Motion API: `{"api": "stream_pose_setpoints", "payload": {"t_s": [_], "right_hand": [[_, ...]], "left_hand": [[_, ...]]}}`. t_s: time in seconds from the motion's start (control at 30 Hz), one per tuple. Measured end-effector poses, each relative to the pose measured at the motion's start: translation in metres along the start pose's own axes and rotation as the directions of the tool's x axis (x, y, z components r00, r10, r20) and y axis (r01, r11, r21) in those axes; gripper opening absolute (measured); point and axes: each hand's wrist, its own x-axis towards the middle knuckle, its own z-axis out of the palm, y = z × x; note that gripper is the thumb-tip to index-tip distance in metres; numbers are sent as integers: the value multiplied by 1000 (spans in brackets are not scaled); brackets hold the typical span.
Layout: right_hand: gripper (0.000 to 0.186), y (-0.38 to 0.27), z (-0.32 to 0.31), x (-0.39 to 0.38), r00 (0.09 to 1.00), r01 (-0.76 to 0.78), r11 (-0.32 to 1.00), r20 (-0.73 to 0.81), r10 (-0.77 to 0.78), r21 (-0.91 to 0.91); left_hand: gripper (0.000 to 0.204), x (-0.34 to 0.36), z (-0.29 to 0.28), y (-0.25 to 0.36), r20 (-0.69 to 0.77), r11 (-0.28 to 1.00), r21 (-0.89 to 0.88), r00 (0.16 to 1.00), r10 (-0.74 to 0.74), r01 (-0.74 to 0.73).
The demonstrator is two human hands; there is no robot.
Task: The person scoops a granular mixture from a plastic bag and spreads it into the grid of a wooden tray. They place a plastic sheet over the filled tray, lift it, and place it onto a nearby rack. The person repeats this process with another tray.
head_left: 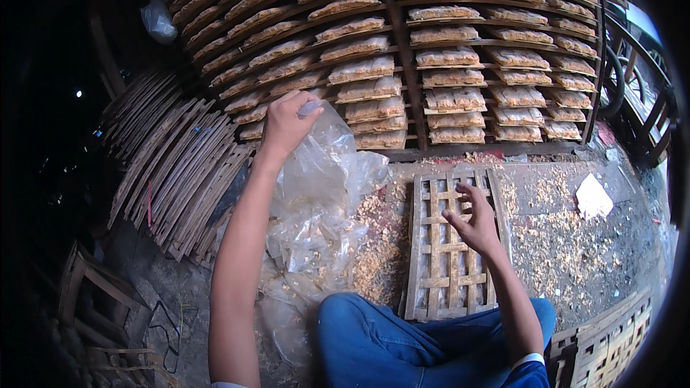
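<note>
My left hand (289,123) is raised and closed on the top edge of a clear plastic sheet (320,165). The sheet hangs in folds toward a crumpled pile of similar plastic (313,244) on the floor. Over a woven wooden lattice tray (435,264), my right hand (474,224) is held with its thumb and fingers apart, holding nothing. The tray lies flat on the ground in front of my knees, its near edge partly behind my jeans. Whether the right fingertips touch the tray is hard to tell.
A tall rack (399,50) ahead holds many rows of plastic-wrapped, crumbly tan slabs (454,99). Stacked wooden trays (176,165) lean at left, with more lattice trays (607,345) at lower right. Tan crumbs (553,251) litter the floor beside a white scrap (594,197). A wooden stool (104,284) stands lower left.
</note>
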Motion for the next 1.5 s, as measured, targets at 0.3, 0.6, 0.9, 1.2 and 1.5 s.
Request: {"api": "stream_pose_setpoints", "payload": {"t_s": [0.3, 0.6, 0.9, 1.2, 1.5], "right_hand": [[82, -35, 108, 36, 974, -44, 996, 227, 24, 83], [91, 46, 144, -22, 740, -369, 918, 644, 195, 146], [42, 43, 166, -27, 796, -336, 940, 551, 252, 56], [34, 62, 98, 13, 911, -381, 881, 275, 307, 279], [17, 53, 22, 48, 956, -284, 756, 114, 270, 590]], "left_hand": [[15, -33, 5, 75, 58, 988, -49, 987, 149, -146], [15, -65, -25, 57, -44, 994, -113, 999, -13, 8], [15, -55, -57, 48, -131, 1000, -12, 991, -19, 18], [20, -107, -73, -50, -149, 930, -51, 918, -367, 364], [23, -122, -41, -70, -21, 725, -372, 776, -631, 580]]}}
